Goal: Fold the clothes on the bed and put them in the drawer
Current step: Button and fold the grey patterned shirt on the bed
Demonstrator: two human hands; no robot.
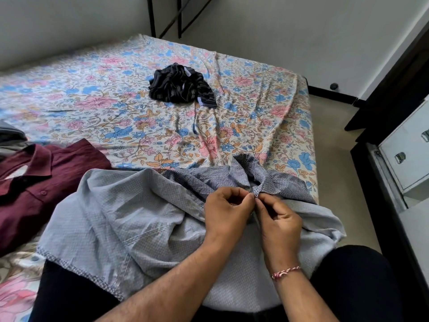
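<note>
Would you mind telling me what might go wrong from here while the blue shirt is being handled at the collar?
1. Both hands, left hand and right hand, pinch the blue shirt near its collar while its body lies rumpled, so creases may get folded in.
2. The shirt's right side hangs past the bed's edge and could slide off.
3. The dark striped garment lies bunched farther up the bed and might be overlooked.

A single head-worn camera looks forward and down, close over the bed [162, 126].

blue shirt [130, 205]: matt woven cloth | bedsheet [92, 94]: smooth printed cloth | drawer handles [400, 157]: shiny metal
</note>
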